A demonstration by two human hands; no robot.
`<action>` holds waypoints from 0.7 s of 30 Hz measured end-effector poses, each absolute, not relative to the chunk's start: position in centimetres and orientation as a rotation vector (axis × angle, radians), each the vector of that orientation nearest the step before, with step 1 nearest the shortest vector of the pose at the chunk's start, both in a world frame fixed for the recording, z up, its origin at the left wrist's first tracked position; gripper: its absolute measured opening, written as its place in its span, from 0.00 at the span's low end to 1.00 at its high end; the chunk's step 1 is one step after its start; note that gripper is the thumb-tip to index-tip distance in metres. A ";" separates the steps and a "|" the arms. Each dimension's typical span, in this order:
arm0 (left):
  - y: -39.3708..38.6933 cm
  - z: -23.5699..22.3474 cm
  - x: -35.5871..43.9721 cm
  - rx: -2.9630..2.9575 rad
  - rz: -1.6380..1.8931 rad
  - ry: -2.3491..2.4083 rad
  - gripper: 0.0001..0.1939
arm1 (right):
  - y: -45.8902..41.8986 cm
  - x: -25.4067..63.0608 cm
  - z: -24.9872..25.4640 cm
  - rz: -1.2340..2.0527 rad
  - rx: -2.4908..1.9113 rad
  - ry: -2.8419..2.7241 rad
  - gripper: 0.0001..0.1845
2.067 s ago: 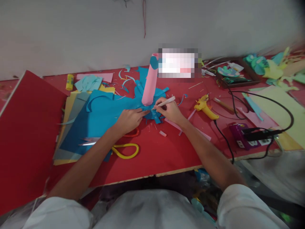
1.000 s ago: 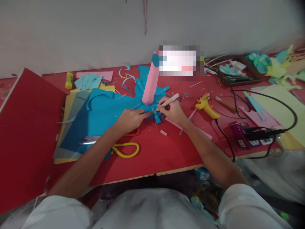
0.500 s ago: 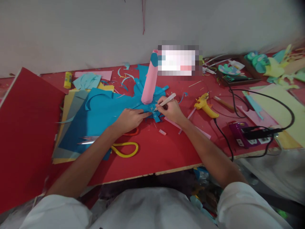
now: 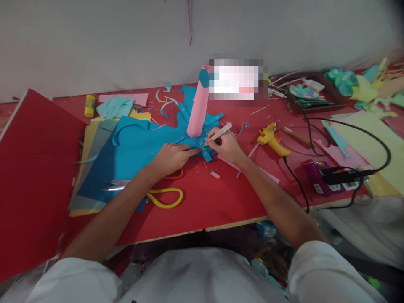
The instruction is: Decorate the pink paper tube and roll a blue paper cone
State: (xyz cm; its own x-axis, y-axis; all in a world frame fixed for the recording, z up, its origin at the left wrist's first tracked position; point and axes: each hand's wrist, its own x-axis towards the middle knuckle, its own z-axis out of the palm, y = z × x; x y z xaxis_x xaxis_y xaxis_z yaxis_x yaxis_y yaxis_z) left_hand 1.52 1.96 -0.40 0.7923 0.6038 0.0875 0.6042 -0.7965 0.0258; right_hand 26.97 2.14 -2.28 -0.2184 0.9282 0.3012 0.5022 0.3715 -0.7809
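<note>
My right hand [image 4: 227,145] grips a whitish pen [image 4: 222,131], its tip down on a blue paper strip [image 4: 206,155] that bears pale marks. Flat on the blue paper, with fingers stretched toward that strip, lies my left hand [image 4: 173,156]. Just beyond both hands a pink paper tube [image 4: 198,107] stands slightly tilted among blue strips, with a dark teal patch near its top. Scissors [image 4: 167,198] with a yellow and a red handle lie partly under my left forearm, blades pointing left.
On the right are a yellow glue gun [image 4: 270,139] with a cord, a purple box [image 4: 315,176] with black cables, and a dark tray [image 4: 334,101]. A glue stick [image 4: 90,106] stands back left. A red board [image 4: 34,176] leans at the left.
The pen's upper end has shifted very slightly left. My left hand and the pink tube hold their places.
</note>
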 end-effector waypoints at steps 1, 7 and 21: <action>2.0 -0.4 1.5 -2.973 -0.144 -1.005 0.24 | 2.1 27.0 -2.3 0.697 -1.241 -1.860 0.14; 1.9 -0.5 1.4 -2.943 -0.109 -1.028 0.25 | 2.0 27.0 -2.1 0.725 -1.231 -1.856 0.15; 1.8 -0.3 1.5 -2.950 -0.086 -1.073 0.26 | 1.7 26.8 -1.7 0.798 -1.184 -1.849 0.15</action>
State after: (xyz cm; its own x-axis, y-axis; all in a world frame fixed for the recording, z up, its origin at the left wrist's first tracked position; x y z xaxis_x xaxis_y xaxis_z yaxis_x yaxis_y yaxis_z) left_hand 1.49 1.79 -0.34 0.7650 0.6420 0.0516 0.6420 -0.7665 0.0177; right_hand 26.81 1.69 -1.66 -0.2576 0.9255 0.2777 0.4327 0.3675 -0.8232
